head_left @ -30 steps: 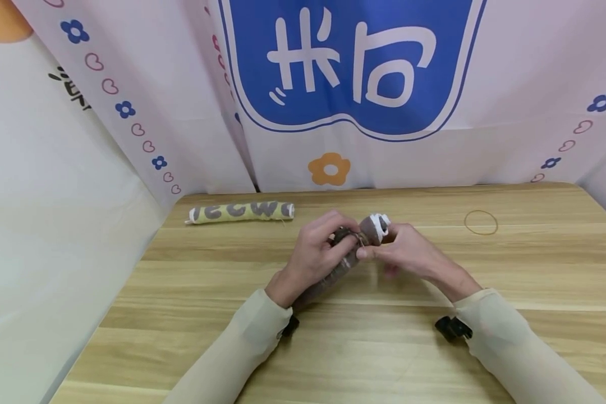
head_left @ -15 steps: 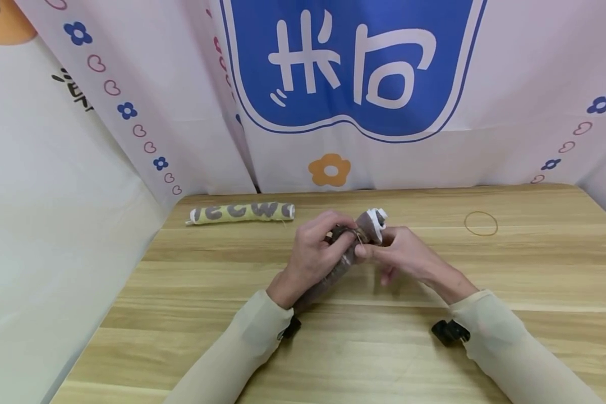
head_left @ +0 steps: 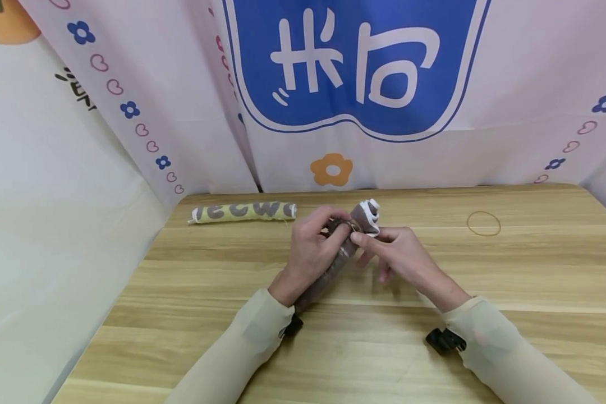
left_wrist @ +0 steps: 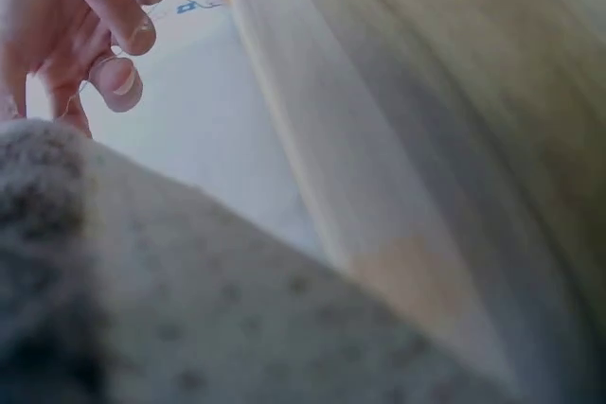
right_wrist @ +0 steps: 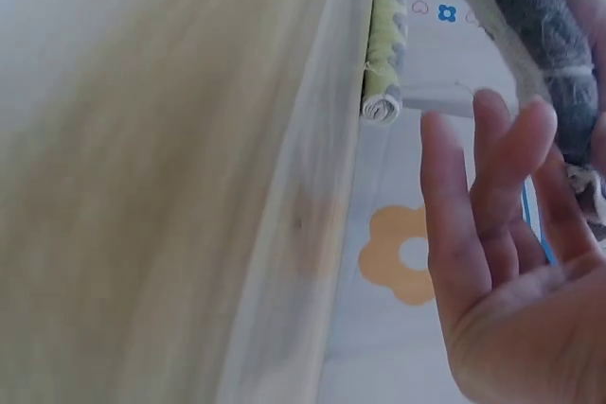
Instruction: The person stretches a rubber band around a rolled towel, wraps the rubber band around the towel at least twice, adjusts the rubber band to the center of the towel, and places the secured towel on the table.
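Observation:
A grey-brown rolled towel [head_left: 323, 280] with a white edge at its far end slants between both hands. My left hand [head_left: 310, 247] grips it near that end, its thumb and forefinger curled round the roll. A thin tan band [head_left: 353, 224] circles the towel there, partly hidden by fingers. My right hand [head_left: 404, 255] pinches the roll beside the band, thumb in front and forefinger behind; the other fingers [right_wrist: 454, 205] are spread off it in the right wrist view. The left wrist view shows the roll's blurred cloth [left_wrist: 218, 300] close up, and a thin thread by some fingers.
A yellow rolled towel [head_left: 242, 212] with grey lettering lies at the table's back left. A loose rubber band [head_left: 483, 223] lies at the back right. The wooden table [head_left: 192, 280] ends against a printed cloth backdrop [head_left: 414, 163].
The towel's white end has tipped up and to the left. My right hand has shifted slightly left with it, while my left hand keeps its grip.

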A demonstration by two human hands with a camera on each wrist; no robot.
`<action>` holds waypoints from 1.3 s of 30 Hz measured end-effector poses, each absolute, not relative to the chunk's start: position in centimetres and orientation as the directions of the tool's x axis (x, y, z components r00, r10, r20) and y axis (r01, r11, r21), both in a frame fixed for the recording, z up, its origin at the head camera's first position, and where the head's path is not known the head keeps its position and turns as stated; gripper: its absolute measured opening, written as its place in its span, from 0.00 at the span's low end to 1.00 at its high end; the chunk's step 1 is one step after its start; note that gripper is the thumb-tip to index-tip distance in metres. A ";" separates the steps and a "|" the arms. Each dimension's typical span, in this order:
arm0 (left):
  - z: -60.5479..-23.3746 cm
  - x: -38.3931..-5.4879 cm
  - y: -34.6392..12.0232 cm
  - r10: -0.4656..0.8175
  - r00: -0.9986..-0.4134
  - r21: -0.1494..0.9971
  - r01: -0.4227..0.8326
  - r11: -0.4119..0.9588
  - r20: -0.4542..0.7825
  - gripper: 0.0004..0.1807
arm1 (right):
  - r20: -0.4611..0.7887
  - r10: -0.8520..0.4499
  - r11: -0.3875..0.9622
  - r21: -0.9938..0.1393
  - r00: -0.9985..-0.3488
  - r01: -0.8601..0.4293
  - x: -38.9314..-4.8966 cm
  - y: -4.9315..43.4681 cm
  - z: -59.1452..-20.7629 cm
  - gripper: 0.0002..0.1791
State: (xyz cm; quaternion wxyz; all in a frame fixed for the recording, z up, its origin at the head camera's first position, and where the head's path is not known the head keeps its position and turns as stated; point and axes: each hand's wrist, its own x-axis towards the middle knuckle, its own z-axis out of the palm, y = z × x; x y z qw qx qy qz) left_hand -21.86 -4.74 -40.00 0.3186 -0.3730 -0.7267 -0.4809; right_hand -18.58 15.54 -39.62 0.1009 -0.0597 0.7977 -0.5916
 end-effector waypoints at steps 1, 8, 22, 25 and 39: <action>-40.1 -22.0 -4.8 0.229 -0.525 0.466 0.843 0.267 0.820 0.05 | -0.085 -0.203 0.296 -0.955 -0.975 0.022 -18.5 15.4 -39.6 0.28; -40.0 -22.0 -5.0 0.220 -0.549 0.488 0.828 0.276 0.807 0.04 | -0.019 -0.142 0.281 -0.959 -0.990 -0.022 -18.2 14.7 -39.6 0.27; -39.5 -22.1 -5.3 0.164 -0.606 0.553 0.785 0.279 0.778 0.04 | 0.284 -0.159 0.297 -0.900 -0.946 -0.320 -17.4 14.3 -39.7 0.12; -39.4 -22.1 -5.3 0.159 -0.622 0.566 0.772 0.289 0.767 0.04 | 0.341 -0.163 0.329 -0.866 -0.926 -0.377 -17.5 14.4 -39.8 0.09; -39.1 -22.1 -5.4 0.197 -0.753 0.716 0.658 0.233 0.628 0.07 | 0.504 -0.099 0.298 -0.808 -0.858 -0.508 -17.9 14.6 -40.0 0.07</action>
